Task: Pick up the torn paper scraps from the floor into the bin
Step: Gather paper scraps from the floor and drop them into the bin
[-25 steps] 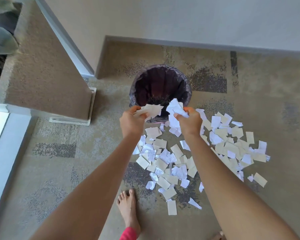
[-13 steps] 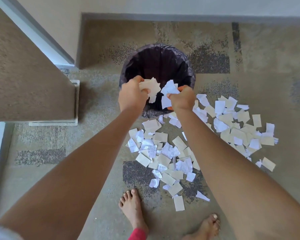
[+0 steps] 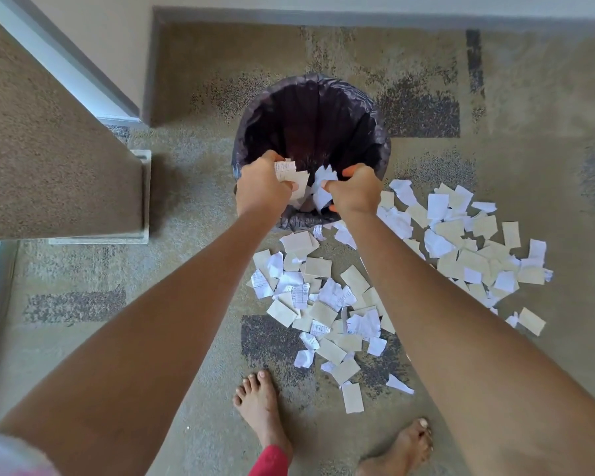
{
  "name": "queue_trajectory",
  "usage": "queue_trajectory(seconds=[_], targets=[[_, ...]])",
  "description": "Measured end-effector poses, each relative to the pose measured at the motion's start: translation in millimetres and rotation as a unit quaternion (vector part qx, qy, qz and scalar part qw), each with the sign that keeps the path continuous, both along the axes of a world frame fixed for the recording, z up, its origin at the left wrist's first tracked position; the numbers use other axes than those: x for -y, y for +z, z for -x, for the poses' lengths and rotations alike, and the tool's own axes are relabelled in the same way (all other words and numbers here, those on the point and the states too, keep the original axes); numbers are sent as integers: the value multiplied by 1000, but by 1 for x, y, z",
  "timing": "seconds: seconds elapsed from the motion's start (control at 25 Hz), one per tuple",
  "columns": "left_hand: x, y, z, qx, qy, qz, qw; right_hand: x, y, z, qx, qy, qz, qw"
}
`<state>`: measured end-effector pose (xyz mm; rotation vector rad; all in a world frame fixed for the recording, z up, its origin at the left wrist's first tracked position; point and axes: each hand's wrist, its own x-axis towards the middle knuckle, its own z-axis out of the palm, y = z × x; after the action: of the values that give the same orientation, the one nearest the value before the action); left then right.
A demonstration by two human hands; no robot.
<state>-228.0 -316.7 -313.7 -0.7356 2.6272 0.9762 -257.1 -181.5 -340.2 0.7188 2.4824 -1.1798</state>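
Both hands grip scraps over the bin's (image 3: 380, 146) near rim: left hand (image 3: 261, 187) beige ones, right hand (image 3: 354, 192) white; opening lies directly below.

Matt paper scraps (image 3: 327, 314); glossy plastic liner (image 3: 378, 132)

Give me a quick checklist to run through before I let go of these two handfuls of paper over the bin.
1. Left hand over the bin opening: ok, at the near rim.
2. Right hand over the opening: ok, also at the near rim.
3. Both handfuls gripped, nothing falling: ok.
4. Liner folded over the rim, mouth open: ok.
5. Room left in the bin: cannot tell, the inside is dark.
6. Floor cleared: not ok, many paper scraps remain on the carpet.
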Motion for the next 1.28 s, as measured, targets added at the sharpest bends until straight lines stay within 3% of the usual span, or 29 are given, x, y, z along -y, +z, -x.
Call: queue_trajectory(seconds=[0.2,0.48,0.76,0.92,1.04,1.16,1.28], targets=[[-3,-2,0,-16,4,-25,1000,-3,0,-2,-3,4,11,1000],[-14,-2,-25,-91,-5,-39,995,-36,1,-19,-93,-30,39,994],[-53,-18,-79,-180,-205,20,962,-100,-12,-64,-100,-23,30,994],[-87,-56,-127,-100,-249,33,963,-144,-39,-109,-53,52,6,997],[-96,-94,-159,-6,-198,13,980,-178,-75,-146,8,115,-18,993],[-98,-144,-188,99,-157,57,981,-206,-125,-183,60,173,-42,982],[-100,-184,-216,195,-88,77,974,-226,-165,-210,122,154,-58,979]])
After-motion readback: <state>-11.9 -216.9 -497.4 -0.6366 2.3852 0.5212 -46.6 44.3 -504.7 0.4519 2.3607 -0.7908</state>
